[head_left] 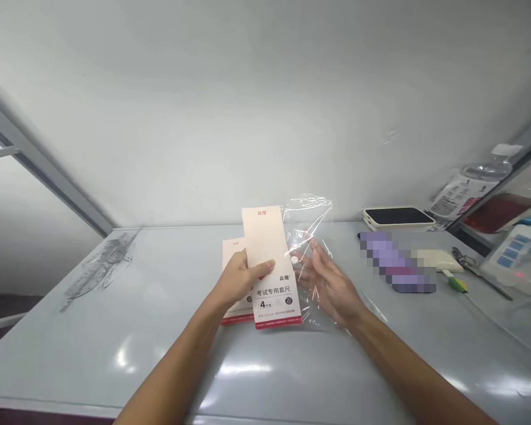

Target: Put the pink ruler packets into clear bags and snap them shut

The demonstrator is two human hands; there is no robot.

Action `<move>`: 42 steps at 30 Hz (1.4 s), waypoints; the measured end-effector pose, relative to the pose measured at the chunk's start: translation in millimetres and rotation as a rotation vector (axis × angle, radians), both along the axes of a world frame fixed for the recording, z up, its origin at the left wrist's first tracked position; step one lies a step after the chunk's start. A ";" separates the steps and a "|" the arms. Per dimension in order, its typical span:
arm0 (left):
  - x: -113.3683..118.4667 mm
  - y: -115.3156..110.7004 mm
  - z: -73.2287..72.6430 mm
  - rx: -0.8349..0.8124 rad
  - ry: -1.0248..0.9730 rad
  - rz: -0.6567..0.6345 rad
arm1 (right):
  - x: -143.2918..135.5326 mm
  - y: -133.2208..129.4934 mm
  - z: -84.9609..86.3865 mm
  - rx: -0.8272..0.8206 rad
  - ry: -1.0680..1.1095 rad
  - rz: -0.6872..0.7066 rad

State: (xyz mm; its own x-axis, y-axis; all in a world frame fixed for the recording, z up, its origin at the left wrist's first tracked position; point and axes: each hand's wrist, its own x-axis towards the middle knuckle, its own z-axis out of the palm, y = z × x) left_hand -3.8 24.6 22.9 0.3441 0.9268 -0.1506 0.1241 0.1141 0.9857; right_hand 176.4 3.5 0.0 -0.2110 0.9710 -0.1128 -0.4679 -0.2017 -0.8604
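My left hand (239, 277) is closed on a white and red ruler set packet (272, 301), its thumb pressed across the front. A second, matching ruler set packet (230, 251) shows behind and to the left, partly covered by that hand. Just right of the front packet, my right hand (330, 283) grips a clear plastic bag (312, 215). The bag stands upright and creased against the packet's right edge. Its film shines over the right fingers, so their exact hold is partly obscured.
A phone (398, 216) lies by the wall at the right. In front are a blurred-out purple item (393, 262), a pale block (440, 260) and a cable with a green-yellow plug (458, 284). A clear bottle (478, 177) leans at the far right. Drawing-like dark marks (100, 265) cover the table's left.
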 end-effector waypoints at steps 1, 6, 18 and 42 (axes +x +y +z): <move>-0.2 -0.1 0.4 0.003 0.003 -0.005 | 0.1 -0.1 0.2 0.001 0.004 0.008; -0.2 -0.3 1.3 -0.014 0.031 -0.066 | 0.6 -0.3 1.3 -0.021 -0.005 0.031; -5.0 2.7 -2.3 -0.093 -0.010 -0.100 | 2.7 1.1 -3.5 -0.042 0.026 -0.052; 2.3 2.7 -3.1 -0.070 -0.238 -0.184 | 10.1 6.1 7.5 -0.025 -0.013 -0.017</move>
